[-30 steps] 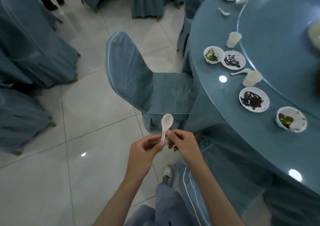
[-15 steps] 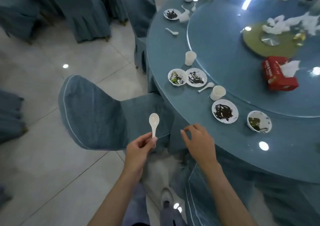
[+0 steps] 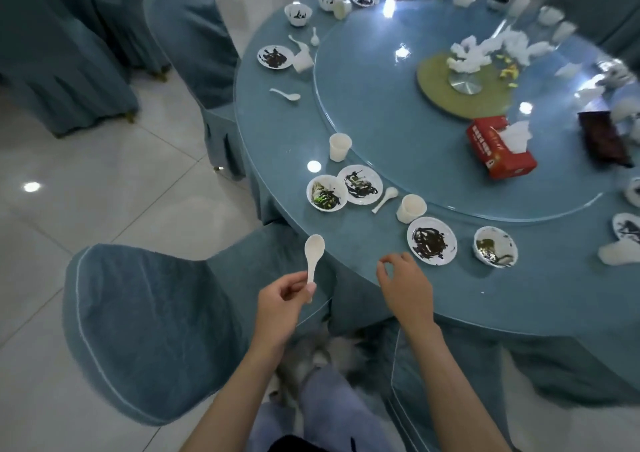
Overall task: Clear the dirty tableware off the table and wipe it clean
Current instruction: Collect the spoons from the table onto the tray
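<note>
Our left hand [image 3: 277,309] pinches the spoon [image 3: 313,261] upright; our right hand [image 3: 405,289], loosely curled, seemingly empty, hovers nearer the plate [image 3: 432,240].

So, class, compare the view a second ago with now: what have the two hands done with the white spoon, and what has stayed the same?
The right hand let go of the white spoon and moved right, over the edge of the table near the soiled plate, holding nothing. The left hand still pinches the spoon's handle, bowl up. The plate stays where it was.
</note>
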{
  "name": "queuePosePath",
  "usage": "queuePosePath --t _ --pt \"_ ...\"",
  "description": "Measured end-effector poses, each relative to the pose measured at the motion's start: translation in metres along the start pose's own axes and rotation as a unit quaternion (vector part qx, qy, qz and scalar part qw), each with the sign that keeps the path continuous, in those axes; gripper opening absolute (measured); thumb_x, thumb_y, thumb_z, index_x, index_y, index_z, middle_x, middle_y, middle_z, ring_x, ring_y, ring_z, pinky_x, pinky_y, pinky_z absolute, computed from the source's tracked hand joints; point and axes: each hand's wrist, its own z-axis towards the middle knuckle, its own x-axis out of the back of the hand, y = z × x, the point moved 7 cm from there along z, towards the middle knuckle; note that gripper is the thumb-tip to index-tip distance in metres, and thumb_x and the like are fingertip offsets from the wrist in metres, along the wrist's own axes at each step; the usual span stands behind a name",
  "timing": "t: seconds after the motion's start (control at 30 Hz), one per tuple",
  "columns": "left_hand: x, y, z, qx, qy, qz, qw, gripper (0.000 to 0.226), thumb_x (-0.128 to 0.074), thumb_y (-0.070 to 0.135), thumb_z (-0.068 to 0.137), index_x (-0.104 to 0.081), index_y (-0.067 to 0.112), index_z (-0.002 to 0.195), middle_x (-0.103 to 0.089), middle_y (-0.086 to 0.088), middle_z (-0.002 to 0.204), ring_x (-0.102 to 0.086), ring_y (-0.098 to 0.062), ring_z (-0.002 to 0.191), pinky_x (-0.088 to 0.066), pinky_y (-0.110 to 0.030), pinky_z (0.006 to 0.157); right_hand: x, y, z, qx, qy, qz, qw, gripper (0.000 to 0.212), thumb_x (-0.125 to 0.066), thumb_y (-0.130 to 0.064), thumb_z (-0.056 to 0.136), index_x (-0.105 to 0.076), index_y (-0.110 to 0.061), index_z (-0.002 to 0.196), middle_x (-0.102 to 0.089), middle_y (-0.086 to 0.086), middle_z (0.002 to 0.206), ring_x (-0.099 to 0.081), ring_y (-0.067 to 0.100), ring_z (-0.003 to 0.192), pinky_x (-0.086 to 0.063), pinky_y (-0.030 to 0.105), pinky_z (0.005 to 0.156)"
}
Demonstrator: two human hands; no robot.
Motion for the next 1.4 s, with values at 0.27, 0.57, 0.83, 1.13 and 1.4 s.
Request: queuePosePath --t 0.27,0.57,0.83,1.13,1.4 --pt "-0.023 0.018 0.066 0.007 -0.004 0.052 0.999 0.020 -0.075 0.008 0.092 -0.078 0.020 0.108 -0.079 0.001 0.093 -0.073 -0.009 0.086 -0.057 -0.026 0.086 -0.046 0.010 0.090 -0.061 -0.044 0.031 0.997 0.034 -0.054 -0.031 0.102 -0.062 -0.022 0.133 -0.064 -0.003 0.127 -0.065 0.022 0.107 -0.052 0.040 0.090" --pt "-0.036 0.031 0.118 0.029 -0.006 0.101 0.994 0.022 -0.076 0.009 0.092 -0.079 0.024 0.107 -0.080 0.007 0.097 -0.074 -0.009 0.095 -0.056 -0.021 0.083 -0.089 0.024 0.172 -0.208 -0.020 0.103 0.973 0.017 -0.054 -0.032 0.101 -0.061 -0.020 0.111 -0.063 0.001 0.111 -0.061 0.027 0.097 -0.041 0.037 0.079" --pt "-0.032 0.039 0.141 0.032 0.012 0.142 0.989 0.022 -0.079 0.012 0.090 -0.079 0.023 0.109 -0.080 0.008 0.097 -0.074 -0.010 0.094 -0.057 -0.023 0.086 -0.107 0.039 0.198 -0.380 0.056 0.184 0.905 0.017 -0.063 -0.037 0.098 -0.064 -0.023 0.108 -0.072 0.001 0.110 -0.067 0.030 0.103 -0.039 0.035 0.080" --pt "-0.015 0.045 0.135 0.047 0.011 0.127 0.991 0.023 -0.078 0.013 0.090 -0.078 0.021 0.111 -0.080 0.005 0.098 -0.074 -0.011 0.094 -0.058 -0.022 0.083 -0.110 0.041 0.188 -0.448 0.059 0.210 0.867 0.021 -0.069 -0.037 0.092 -0.076 -0.024 0.107 -0.075 0.008 0.113 -0.068 0.036 0.106 -0.050 0.042 0.089" --pt "0.010 0.042 0.128 0.037 0.000 0.095 0.995 0.023 -0.078 0.009 0.090 -0.079 0.021 0.110 -0.080 0.001 0.094 -0.074 -0.012 0.089 -0.057 -0.022 0.079 -0.110 0.035 0.176 -0.448 0.090 0.196 0.868 0.017 -0.065 -0.030 0.099 -0.075 -0.022 0.110 -0.074 0.008 0.117 -0.067 0.036 0.108 -0.050 0.042 0.089"
